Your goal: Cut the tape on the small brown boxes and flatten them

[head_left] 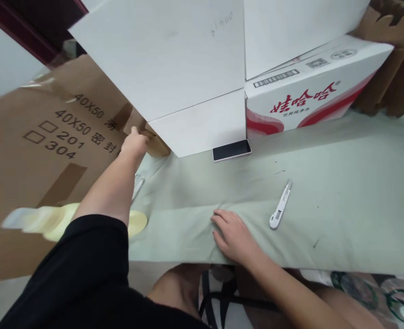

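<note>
My left hand reaches out to the far left, with its fingers closed at a piece of brown cardboard beside the white box panels. Part of its grip is hidden. My right hand lies on the green cloth near the front edge, fingers slightly apart and holding nothing. To its right is a white utility knife. A phone with a dark screen lies at the foot of a white carton, whose panels stand upright.
A large brown cardboard box with black print stands at the left. A pale yellow object shows under my left arm. Red lettering marks the white water carton. More cut brown cardboard stands at the back right of the cloth-covered table.
</note>
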Motion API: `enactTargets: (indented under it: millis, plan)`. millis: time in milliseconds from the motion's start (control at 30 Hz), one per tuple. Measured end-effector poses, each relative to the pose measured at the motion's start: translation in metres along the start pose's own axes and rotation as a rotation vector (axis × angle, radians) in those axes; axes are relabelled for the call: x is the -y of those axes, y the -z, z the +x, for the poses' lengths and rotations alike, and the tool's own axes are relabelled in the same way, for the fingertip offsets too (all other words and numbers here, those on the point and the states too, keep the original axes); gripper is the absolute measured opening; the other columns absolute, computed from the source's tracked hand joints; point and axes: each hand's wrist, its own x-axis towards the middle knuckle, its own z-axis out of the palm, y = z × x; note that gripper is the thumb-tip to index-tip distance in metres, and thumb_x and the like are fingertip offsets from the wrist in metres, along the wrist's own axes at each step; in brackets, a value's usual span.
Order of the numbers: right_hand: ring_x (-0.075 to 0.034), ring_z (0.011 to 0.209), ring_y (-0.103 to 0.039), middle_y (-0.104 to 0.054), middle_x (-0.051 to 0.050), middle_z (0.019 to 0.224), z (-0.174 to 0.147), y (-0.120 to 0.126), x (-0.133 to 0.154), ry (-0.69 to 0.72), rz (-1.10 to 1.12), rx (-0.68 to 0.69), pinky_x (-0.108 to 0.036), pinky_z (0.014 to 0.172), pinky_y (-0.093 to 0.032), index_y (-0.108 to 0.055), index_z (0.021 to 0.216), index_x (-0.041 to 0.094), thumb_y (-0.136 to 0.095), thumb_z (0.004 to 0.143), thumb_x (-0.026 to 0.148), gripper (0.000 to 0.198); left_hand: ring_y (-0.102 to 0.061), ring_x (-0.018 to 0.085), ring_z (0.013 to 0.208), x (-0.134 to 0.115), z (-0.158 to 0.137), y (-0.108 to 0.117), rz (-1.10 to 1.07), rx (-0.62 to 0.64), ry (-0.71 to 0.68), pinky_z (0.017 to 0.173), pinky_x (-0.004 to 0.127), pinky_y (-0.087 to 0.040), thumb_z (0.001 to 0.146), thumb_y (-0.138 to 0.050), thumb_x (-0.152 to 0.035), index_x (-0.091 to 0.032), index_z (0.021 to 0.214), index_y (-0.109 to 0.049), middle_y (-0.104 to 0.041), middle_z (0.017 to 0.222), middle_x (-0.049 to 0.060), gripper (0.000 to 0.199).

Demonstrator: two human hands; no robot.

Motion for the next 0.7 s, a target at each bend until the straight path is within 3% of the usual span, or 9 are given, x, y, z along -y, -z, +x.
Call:
enactTargets:
  millis: [100, 200, 400, 500, 567, 700]
  plan:
    - [-0.029, 0.131, -0.057, -0.060, -0.015, 0.143, -0.002, 0.000, -0.003, 0.022, 0.008, -0.004, -0.047, 0.114, -0.044, -0.066, 0.128, 0.014, -0.049, 0.092, 0.022, 0.041, -0.043, 0.037, 0.140, -0.006, -0.011, 0.012, 0.162, 0.085, -0.074, 0.126, 0.055, -0.019, 0.070, -0.060, 0.009, -0.013, 0.072, -0.069, -0.054, 0.132, 0.010, 0.023]
    - [-0.029, 0.133, -0.056, -0.058, -0.015, 0.146, -0.006, -0.002, -0.009, 0.045, 0.043, -0.013, -0.047, 0.115, -0.044, -0.064, 0.131, 0.012, -0.049, 0.092, 0.023, 0.043, -0.051, 0.033, 0.129, -0.011, -0.034, 0.024, 0.324, 0.140, -0.217, 0.122, 0.052, -0.029, 0.071, -0.059, 0.004, -0.014, 0.073, -0.071, -0.059, 0.121, 0.010, 0.021]
    - [-0.031, 0.132, -0.058, -0.058, -0.020, 0.144, -0.013, 0.003, -0.018, 0.084, 0.133, -0.049, -0.050, 0.113, -0.048, -0.062, 0.132, 0.010, -0.049, 0.092, 0.023, 0.044, -0.060, 0.031, 0.113, -0.035, -0.111, 0.043, 0.670, 0.258, -0.630, 0.098, 0.044, -0.048, 0.079, -0.053, -0.009, -0.016, 0.086, -0.075, -0.063, 0.117, 0.013, 0.024]
    - [-0.031, 0.129, -0.061, -0.061, -0.018, 0.140, -0.015, 0.012, -0.018, 0.148, 0.163, -0.216, -0.051, 0.110, -0.050, -0.057, 0.135, 0.015, -0.049, 0.093, 0.023, 0.044, -0.065, 0.026, 0.105, -0.063, -0.168, 0.035, 0.658, 0.265, -0.775, 0.083, 0.037, -0.052, 0.087, -0.049, -0.016, -0.022, 0.102, -0.074, -0.066, 0.122, 0.009, 0.030]
    - [-0.030, 0.130, -0.059, -0.058, -0.017, 0.140, -0.016, 0.021, -0.017, 0.222, 0.155, -0.400, -0.051, 0.108, -0.052, -0.048, 0.143, 0.020, -0.050, 0.094, 0.025, 0.049, -0.068, 0.024, 0.099, -0.088, -0.215, 0.022, 0.627, 0.290, -0.834, 0.077, 0.034, -0.052, 0.091, -0.046, -0.017, -0.024, 0.101, -0.072, -0.069, 0.121, 0.006, 0.029]
    - [-0.035, 0.145, -0.042, -0.033, -0.014, 0.158, -0.021, 0.042, -0.013, 0.434, 0.104, -0.723, -0.058, 0.110, -0.046, -0.030, 0.153, 0.031, -0.056, 0.091, 0.031, 0.067, -0.069, 0.018, 0.079, -0.141, -0.302, 0.002, 0.510, 0.399, -0.965, 0.060, 0.029, -0.046, 0.092, -0.050, -0.017, -0.022, 0.094, -0.070, -0.072, 0.108, 0.004, 0.020]
